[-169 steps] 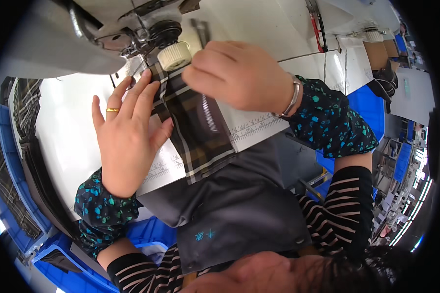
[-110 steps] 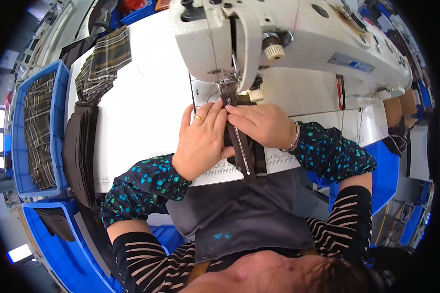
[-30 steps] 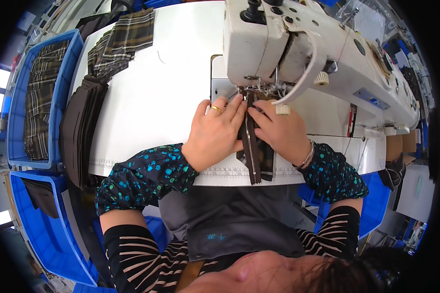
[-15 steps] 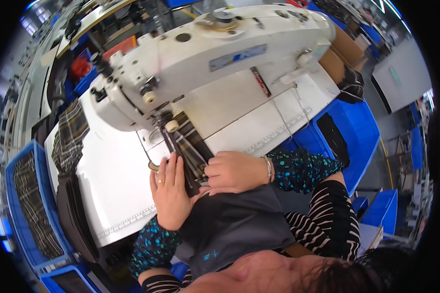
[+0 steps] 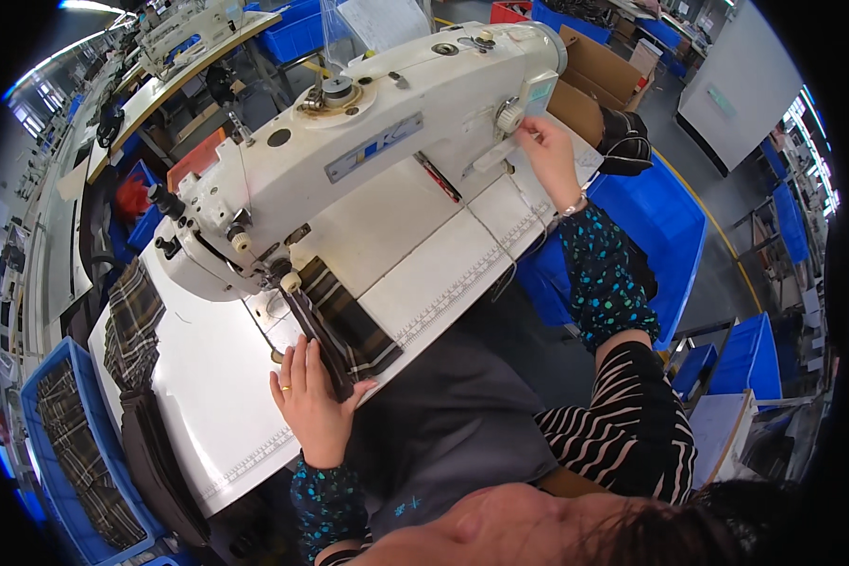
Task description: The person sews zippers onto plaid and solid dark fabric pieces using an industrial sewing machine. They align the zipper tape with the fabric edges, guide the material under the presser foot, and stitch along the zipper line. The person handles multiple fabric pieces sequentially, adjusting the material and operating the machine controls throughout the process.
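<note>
A white sewing machine [image 5: 387, 132] stands on a white table. Beneath its presser foot lies a plaid fabric piece [image 5: 349, 321] along with a dark brown fabric strip [image 5: 316, 340]. My left hand [image 5: 313, 406] rests flat on the strip's near end, fingers stretched out and thumb spread over the table edge. At the machine's right end, my right hand [image 5: 552, 160] has its fingers curled together at the round white dial [image 5: 509, 115]. The fingertips partly hide their own contact with it.
Plaid pieces [image 5: 134, 325] and folded brown fabric [image 5: 156, 453] hang over the table's left side, beside a blue bin [image 5: 132, 491] of plaid cloth. A red-and-black pen-like tool [image 5: 438, 177] lies behind the ruler strip [image 5: 467, 283]. Another blue bin [image 5: 684, 226] stands at right.
My right hand has left the fabric and moved up and right to the machine's dial. My left hand stays on the brown strip. The plaid piece now lies flatter and uncovered.
</note>
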The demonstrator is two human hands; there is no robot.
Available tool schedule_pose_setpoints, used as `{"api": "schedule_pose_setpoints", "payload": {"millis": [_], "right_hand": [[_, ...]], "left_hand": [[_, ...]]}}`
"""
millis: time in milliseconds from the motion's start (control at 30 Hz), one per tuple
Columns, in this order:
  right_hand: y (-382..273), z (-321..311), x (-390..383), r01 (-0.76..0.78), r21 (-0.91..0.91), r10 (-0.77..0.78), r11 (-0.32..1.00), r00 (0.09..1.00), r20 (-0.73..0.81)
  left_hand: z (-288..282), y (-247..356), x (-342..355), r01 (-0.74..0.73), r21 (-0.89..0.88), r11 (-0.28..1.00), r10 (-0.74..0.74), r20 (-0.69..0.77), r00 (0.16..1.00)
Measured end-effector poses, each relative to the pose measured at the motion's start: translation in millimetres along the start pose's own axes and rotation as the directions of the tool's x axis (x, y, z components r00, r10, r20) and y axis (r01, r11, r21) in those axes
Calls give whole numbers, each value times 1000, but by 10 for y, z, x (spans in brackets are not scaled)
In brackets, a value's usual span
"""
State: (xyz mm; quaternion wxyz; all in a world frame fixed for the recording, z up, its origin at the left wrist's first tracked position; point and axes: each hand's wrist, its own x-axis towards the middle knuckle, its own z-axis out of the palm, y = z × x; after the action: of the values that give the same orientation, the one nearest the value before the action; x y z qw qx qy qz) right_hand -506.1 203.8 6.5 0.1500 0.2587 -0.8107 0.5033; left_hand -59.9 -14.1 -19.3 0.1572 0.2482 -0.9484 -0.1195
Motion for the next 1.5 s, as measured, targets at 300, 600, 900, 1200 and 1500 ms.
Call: {"api": "schedule_pose_setpoints", "payload": {"millis": [300,600,900,1200,1500], "right_hand": [[-267,73,-162,-370,314,324,875,927,190],[-110,-307,52,-633,643,435,431,770,466],[-503,-434,158,-389,740,373,549,906,200],[-1976,-850,-436,-420,528,-162,738,651,742],[-2407,-1233,-284,-591,805,-975,40,155,162]], "left_hand": [[32,2,-32,16,-8,1000,-16,6,1000],[90,12,-28,14,-39,999,-14,-4,1000],[95,31,-37,28,-44,999,-29,-14,999],[27,31,-70,57,-33,998,-59,-32,998],[54,100,-1,43,-95,995,-47,-37,998]]}}
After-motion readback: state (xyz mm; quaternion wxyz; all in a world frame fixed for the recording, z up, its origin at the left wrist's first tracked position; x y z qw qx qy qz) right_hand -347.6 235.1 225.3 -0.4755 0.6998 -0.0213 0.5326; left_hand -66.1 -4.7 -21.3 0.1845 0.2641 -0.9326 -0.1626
